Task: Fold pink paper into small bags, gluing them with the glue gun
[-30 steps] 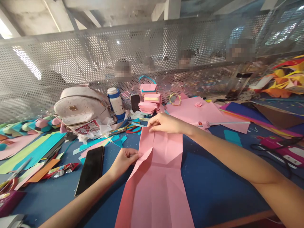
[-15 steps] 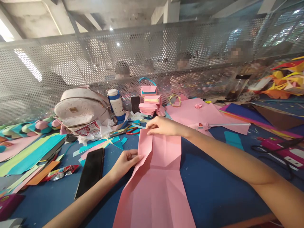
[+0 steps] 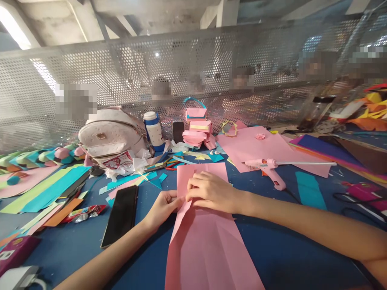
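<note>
A long sheet of pink paper [image 3: 208, 245] with crease lines runs from the near edge of view up the middle of the table. At its left edge my left hand [image 3: 165, 209] pinches the paper between thumb and fingers. My right hand [image 3: 213, 191] lies across the upper part, its curled fingers gripping the turned-in left side close to my left hand. My right fingertips are partly hidden. Left of my left hand lies a black phone [image 3: 120, 215]. A pink glue gun [image 3: 269, 167] rests beyond my right forearm.
Behind are a pale backpack [image 3: 110, 129], a bottle [image 3: 155, 131] and stacked pink paper boxes [image 3: 196, 127] before a perforated metal screen [image 3: 127, 72]. Coloured paper strips [image 3: 57, 191] lie left. Pink sheets [image 3: 248, 141] and a magenta power strip [image 3: 364, 195] are right.
My right hand has come down from the paper's top edge to the fold beside my left hand. The left hand keeps its pinch. The view has shifted, uncovering the glue gun.
</note>
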{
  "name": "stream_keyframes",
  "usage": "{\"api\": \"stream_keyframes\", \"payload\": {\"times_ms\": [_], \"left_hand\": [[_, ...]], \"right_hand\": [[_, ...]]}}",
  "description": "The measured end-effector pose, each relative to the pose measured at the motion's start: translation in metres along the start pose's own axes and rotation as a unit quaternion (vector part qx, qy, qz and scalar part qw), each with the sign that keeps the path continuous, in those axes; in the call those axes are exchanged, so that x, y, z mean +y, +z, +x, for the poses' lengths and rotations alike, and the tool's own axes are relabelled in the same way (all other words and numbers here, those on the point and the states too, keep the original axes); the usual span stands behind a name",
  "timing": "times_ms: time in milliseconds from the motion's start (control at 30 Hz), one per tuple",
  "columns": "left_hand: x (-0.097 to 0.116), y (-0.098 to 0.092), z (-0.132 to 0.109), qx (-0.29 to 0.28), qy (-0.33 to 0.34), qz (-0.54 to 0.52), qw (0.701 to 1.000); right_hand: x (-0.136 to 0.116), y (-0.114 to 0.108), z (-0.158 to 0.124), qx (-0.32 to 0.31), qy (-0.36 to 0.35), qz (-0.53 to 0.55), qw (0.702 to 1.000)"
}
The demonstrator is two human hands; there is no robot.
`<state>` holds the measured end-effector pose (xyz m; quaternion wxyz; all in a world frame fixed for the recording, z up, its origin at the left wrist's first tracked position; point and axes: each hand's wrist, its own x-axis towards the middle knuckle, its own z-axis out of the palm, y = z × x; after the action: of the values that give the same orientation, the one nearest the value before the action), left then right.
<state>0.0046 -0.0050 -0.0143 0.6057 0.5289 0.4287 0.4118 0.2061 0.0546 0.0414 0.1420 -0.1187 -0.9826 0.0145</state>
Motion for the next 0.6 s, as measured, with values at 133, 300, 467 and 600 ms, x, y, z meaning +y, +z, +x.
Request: {"api": "stream_keyframes", "payload": {"times_ms": [133, 300, 467, 600], "left_hand": [[0.001, 0.000, -0.001, 0.002, -0.011, 0.005, 1.000], [0.006, 0.000, -0.004, -0.006, -0.033, 0.004, 0.999], [0.005, -0.002, -0.003, -0.004, -0.036, 0.018, 0.999], [0.005, -0.005, -0.003, -0.010, -0.043, 0.058, 0.997]], "right_hand": [[0.001, 0.010, 0.008, 0.028, 0.030, 0.016, 0.999], [0.001, 0.006, 0.017, 0.017, 0.072, 0.024, 0.997], [-0.001, 0.008, 0.019, 0.023, 0.101, 0.041, 0.994], [-0.004, 0.007, 0.021, 0.046, 0.088, 0.017, 0.995]]}}
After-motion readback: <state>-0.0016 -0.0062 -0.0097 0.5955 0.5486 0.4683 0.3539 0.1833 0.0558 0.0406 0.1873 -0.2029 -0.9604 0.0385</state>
